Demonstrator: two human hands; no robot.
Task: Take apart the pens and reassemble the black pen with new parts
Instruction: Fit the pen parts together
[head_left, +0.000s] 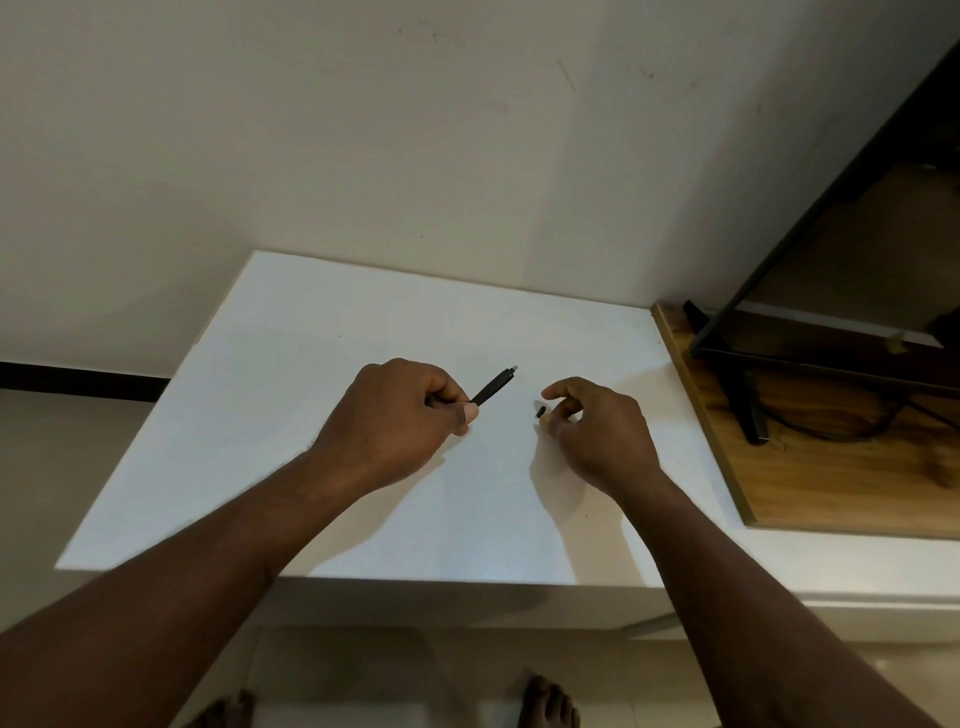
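My left hand (400, 415) grips a black pen barrel (493, 387) above the white table (322, 332). The barrel sticks out to the upper right, with its grey push button at the far end. My right hand (592, 431) hovers a short way to the right and pinches a small black pen part (540, 413) between thumb and fingertips. A gap separates the small part from the barrel. No other pens or parts show on the table.
A wooden desk (810, 483) adjoins the table on the right and carries a black metal stand (748, 395) and a dark cable. A cream wall rises behind. Bare feet (545, 701) stand on the tiled floor below the table's front edge.
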